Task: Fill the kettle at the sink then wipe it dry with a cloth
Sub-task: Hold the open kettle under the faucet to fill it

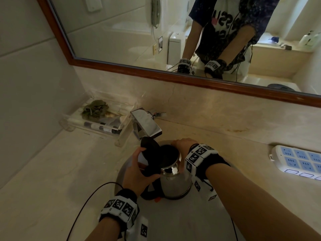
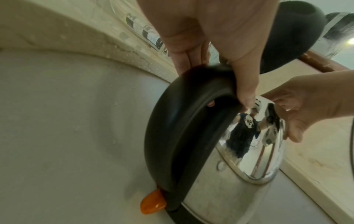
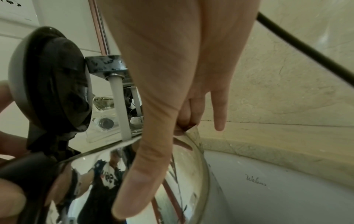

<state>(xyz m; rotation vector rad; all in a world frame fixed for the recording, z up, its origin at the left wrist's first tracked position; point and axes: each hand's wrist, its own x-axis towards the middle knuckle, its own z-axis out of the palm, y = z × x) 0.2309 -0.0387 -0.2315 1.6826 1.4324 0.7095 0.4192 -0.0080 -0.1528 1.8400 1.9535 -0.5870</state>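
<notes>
Our fingers (image 2: 247, 84) of the left hand (image 1: 137, 173) are curled round the black handle (image 2: 172, 121) of the electric kettle (image 1: 175, 183), clamped on it with the thumb over the top. The right hand (image 1: 184, 146) rests on the far rim of the kettle's open mouth, thumb down the polished collar (image 3: 145, 174) and the other fingers hooked at the spout edge; one finger sticks out straight.

The kettle stands upright in the sink basin (image 1: 182, 223), lid (image 1: 150, 151) swung up against the faucet (image 1: 147, 124). From the right wrist we see a pale stream of water (image 3: 120, 106) running from the spout into the mouth, so filling is under way. How full it is we cannot tell; the inside shows only dark from the head view. Still to do: shut off the water, close the lid, lift out, and wipe. No cloth shows in any view.

Room is tight upward: the raised lid sits just under the faucet head, so we judge the kettle should come toward us before rising. The basin wall curves close on the handle side. To the right the desk (image 1: 234, 140) lies open until the power strip (image 1: 298, 160), which we would keep well apart from drips. A clear tray of toiletries (image 1: 97, 122) sits left of the faucet.
</notes>
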